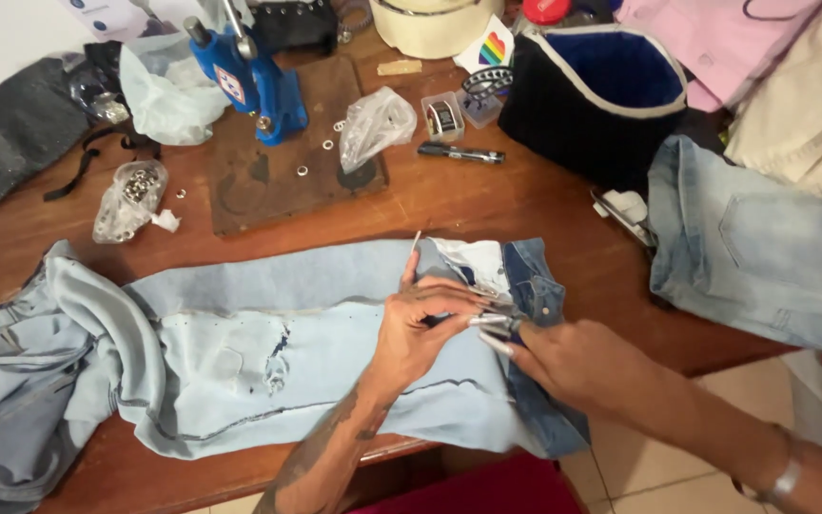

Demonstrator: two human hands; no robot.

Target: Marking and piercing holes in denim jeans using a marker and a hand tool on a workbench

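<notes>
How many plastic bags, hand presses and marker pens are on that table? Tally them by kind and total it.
Plastic bags: 3
Blue hand press: 1
Black marker pen: 1
Total: 5

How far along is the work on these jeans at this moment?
Done: the light-blue jeans lie spread on the wooden table, their leg already dotted with studs. In hand: left hand and right hand pinch the waistband. Left: eyelets remain bagged beside the blue press.
</notes>
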